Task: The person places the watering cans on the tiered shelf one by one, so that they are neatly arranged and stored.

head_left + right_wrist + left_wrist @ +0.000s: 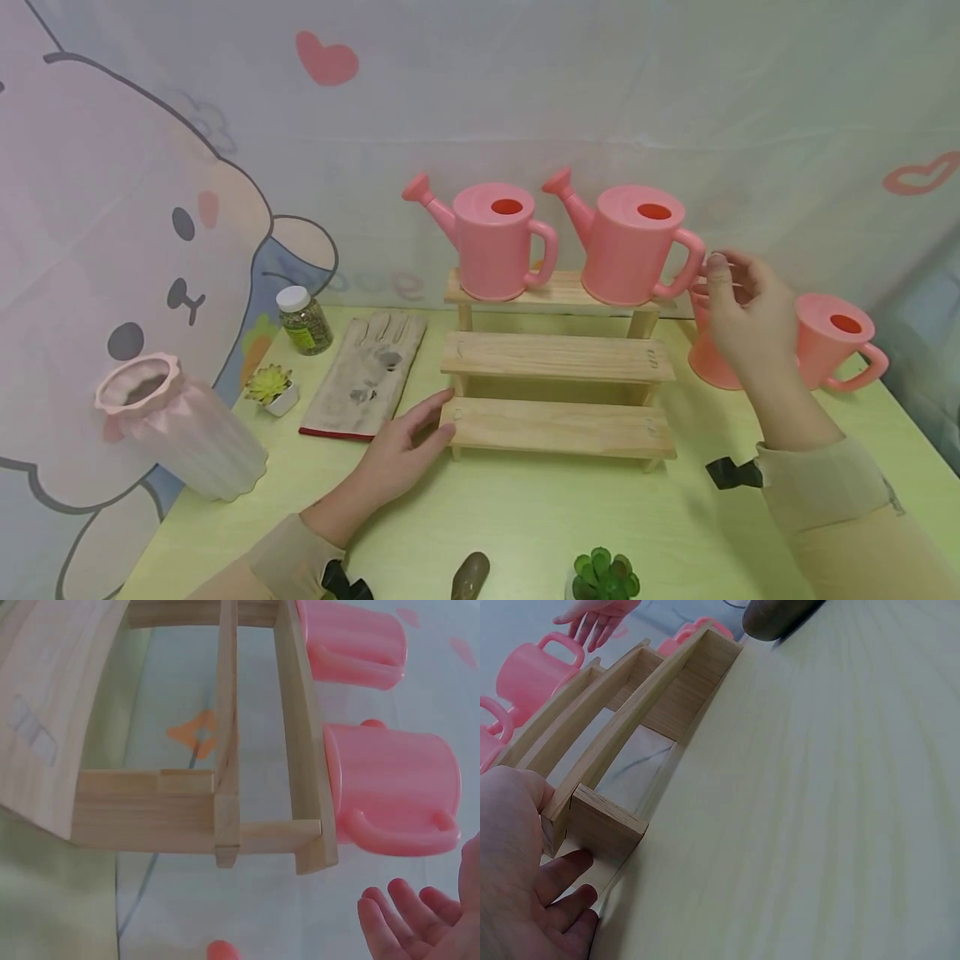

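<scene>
Now your left hand (pixel 405 454) rests flat, fingers straight, against the bottom step of the wooden stand (pixel 557 360) on the bench (pixel 540 517). Your right hand (pixel 750 321) hovers loose and empty beside the handle of the right watering can (pixel 633 243) on the top step; what either can holds is hidden.

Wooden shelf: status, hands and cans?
Left hand open, resting on wooden shelf corner. Right hand open beside watering can handle. Two cans on top step.

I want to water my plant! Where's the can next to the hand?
In the head view, that watering can stands on the rack's top step, right end, its handle just left of the right hand.
</scene>
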The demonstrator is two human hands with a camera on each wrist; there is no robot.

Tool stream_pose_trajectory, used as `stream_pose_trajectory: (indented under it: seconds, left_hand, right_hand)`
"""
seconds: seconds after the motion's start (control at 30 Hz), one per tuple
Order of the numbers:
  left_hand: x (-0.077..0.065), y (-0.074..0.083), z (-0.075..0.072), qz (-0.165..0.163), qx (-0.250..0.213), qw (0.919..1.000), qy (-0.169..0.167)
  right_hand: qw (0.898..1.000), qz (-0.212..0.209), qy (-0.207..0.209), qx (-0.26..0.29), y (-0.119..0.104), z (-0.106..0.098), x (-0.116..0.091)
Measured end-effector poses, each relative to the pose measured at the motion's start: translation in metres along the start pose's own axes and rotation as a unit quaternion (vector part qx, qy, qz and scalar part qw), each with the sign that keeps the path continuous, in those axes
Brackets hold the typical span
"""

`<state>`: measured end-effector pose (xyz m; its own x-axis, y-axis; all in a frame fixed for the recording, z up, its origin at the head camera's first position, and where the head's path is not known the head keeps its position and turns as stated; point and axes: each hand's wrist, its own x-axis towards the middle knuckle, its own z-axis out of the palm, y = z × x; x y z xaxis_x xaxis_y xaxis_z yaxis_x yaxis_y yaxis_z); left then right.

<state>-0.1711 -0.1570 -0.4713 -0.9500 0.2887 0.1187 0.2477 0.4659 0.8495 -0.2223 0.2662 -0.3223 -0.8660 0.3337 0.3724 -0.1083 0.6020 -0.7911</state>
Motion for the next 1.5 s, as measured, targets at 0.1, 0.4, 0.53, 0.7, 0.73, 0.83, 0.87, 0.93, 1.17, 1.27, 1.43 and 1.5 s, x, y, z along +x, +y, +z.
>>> stream_pose_trajectory:
  seconds: [0.1,0.4,0.53,0.7,0.73,0.83,0.87,0.93,1.17,1.27,1.43,1.5]
  left_hand:
    - [-0.001,0.000,0.000,0.000,0.003,1.0000,0.002]
    - [-0.001,0.000,0.000,-0.002,0.003,1.0000,0.003]
    - [0.000,0.000,0.000,0.000,0.002,1.0000,0.000]
    - [0.000,-0.001,0.001,0.002,0.004,1.0000,-0.001]
    - [-0.001,-0.001,0.001,0.002,0.006,1.0000,0.001]
    - [-0.001,-0.002,0.000,0.004,0.011,0.9999,0.008]
    - [-0.001,-0.002,0.000,0.005,0.011,0.9999,0.008]
    - [-0.001,-0.001,0.000,0.005,0.009,0.9999,0.007]
    - [-0.001,0.000,0.000,-0.007,0.002,1.0000,0.002]
    - [-0.002,0.001,-0.001,-0.012,-0.002,0.9999,-0.002]
    - [-0.001,0.002,-0.001,-0.010,-0.003,0.9999,-0.003]
    - [-0.001,0.002,-0.001,-0.006,-0.001,1.0000,-0.003]
  right_hand:
    - [1.000,0.008,0.010,0.027,0.007,-0.002,-0.004]
    - [0.989,0.002,0.073,0.130,0.039,-0.014,-0.020]
    - [0.986,-0.008,0.101,0.131,0.060,-0.024,-0.029]
    - [0.989,0.019,0.129,0.071,0.085,-0.037,-0.035]
    - [0.989,0.024,0.137,0.048,0.091,-0.039,-0.035]
    - [0.986,0.051,0.156,-0.008,0.106,-0.044,-0.033]
    - [0.984,0.064,0.164,-0.019,0.111,-0.046,-0.031]
    - [0.977,0.084,0.194,-0.029,0.122,-0.049,-0.030]
    - [0.950,0.132,0.282,-0.018,0.149,-0.054,-0.028]
    - [0.945,0.134,0.299,-0.017,0.161,-0.055,-0.028]
    - [0.950,0.172,0.261,-0.007,0.179,-0.061,-0.029]
    - [0.953,0.192,0.234,0.010,0.187,-0.064,-0.028]
